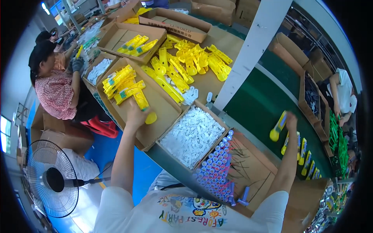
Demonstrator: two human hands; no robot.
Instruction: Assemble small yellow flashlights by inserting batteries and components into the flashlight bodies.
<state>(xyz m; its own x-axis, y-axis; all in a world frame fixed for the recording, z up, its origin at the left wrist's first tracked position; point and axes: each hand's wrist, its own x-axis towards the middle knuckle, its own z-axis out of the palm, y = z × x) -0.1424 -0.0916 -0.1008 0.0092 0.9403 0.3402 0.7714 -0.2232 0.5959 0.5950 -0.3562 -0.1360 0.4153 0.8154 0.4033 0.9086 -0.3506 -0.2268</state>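
Left of the right hand (291, 121), white post (250, 50)

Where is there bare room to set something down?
On the green conveyor belt, between the white post and right hand; in the cardboard tray, between the left hand and white plastic parts. Crowded: those parts, purple cylinders and heaped yellow pieces.

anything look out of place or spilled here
A few white pieces lie loose on the table, outside the box of white parts, as if spilled. A purple tube also lies askew, unlike the closely packed rows of tubes.
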